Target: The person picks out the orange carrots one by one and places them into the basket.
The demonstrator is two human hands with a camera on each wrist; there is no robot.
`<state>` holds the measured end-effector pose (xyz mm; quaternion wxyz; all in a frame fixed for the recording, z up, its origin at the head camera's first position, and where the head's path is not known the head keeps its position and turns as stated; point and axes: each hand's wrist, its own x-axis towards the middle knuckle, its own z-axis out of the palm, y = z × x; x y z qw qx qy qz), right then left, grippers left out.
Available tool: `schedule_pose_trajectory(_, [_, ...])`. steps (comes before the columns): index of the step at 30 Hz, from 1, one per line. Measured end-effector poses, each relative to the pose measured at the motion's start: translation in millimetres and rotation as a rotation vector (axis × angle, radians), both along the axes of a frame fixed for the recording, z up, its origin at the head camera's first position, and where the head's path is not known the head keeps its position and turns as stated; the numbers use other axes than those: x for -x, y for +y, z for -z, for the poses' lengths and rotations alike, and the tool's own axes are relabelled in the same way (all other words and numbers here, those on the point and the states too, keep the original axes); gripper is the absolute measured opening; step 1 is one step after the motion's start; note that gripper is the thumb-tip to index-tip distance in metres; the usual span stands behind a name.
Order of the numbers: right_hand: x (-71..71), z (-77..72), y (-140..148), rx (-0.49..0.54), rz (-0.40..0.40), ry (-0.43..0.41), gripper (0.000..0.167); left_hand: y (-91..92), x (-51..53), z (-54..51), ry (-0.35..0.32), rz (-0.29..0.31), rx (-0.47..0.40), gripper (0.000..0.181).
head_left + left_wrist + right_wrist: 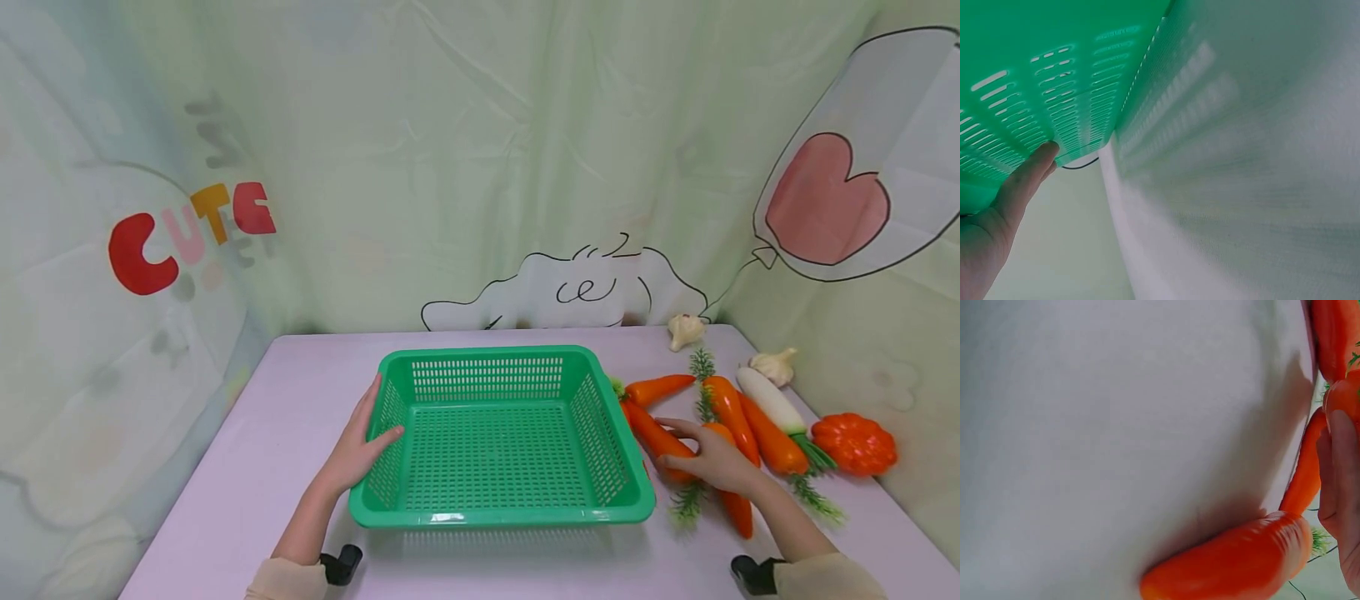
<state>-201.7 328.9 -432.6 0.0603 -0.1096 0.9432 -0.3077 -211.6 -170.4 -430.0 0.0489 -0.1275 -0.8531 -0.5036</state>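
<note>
A green plastic basket (491, 519) with slotted walls stands before me, with nothing in it. My left hand (352, 454) grips its left rim, thumb over the inside and fingers along the outer wall; in the left wrist view the fingers (1025, 181) lie against the slotted side. To the right of the basket, my right hand (716, 458) reaches over a pile of orange carrots and holds one carrot (651, 429) between thumb and fingers. The right wrist view shows the fingers (1344, 456) on an orange carrot (1341, 397), with another carrot (1229, 559) lying nearer.
More carrots (772, 437) lie right of my right hand, beside a white radish (768, 400). A red ribbed vegetable (855, 444) sits at the right edge. Garlic bulbs (686, 331) stand at the back right. A printed curtain (480, 167) encloses the table (300, 392).
</note>
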Motion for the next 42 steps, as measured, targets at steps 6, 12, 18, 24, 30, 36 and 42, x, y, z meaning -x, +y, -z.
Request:
schedule_pose_trajectory(6, [-0.5,-5.3,0.6,0.003,-0.007,0.040,0.062,-0.1,-0.3,1.2,0.008,-0.001,0.007,0.080])
schedule_pose_trajectory(12, [-6.0,-17.4,-3.8,0.032,0.023,0.051,0.064,0.0,-0.6,1.0,0.006,-0.005,0.003,0.079])
schedule_pose_trajectory(18, [-9.3,-33.9,-11.7,0.046,0.062,0.083,0.066,0.2,-1.2,0.1,0.016,-0.007,0.015,0.078])
schedule_pose_trajectory(24, [-10.4,-48.6,-22.1,0.048,0.052,0.135,0.065,0.9,-1.5,-0.3,0.016,-0.012,0.026,0.076])
schedule_pose_trajectory(30, [-9.6,-61.2,-32.7,0.059,0.037,0.141,0.065,0.7,-1.0,0.9,0.015,-0.016,0.046,0.074])
schedule_pose_trajectory(36, [-8.8,-71.2,-45.5,0.072,0.015,0.141,0.065,0.7,-1.6,0.7,0.023,-0.014,0.056,0.073])
schedule_pose_trajectory(42, [-5.4,-76.9,-59.5,0.111,-0.016,0.133,0.064,1.6,-2.2,-0.9,0.020,-0.018,0.061,0.073])
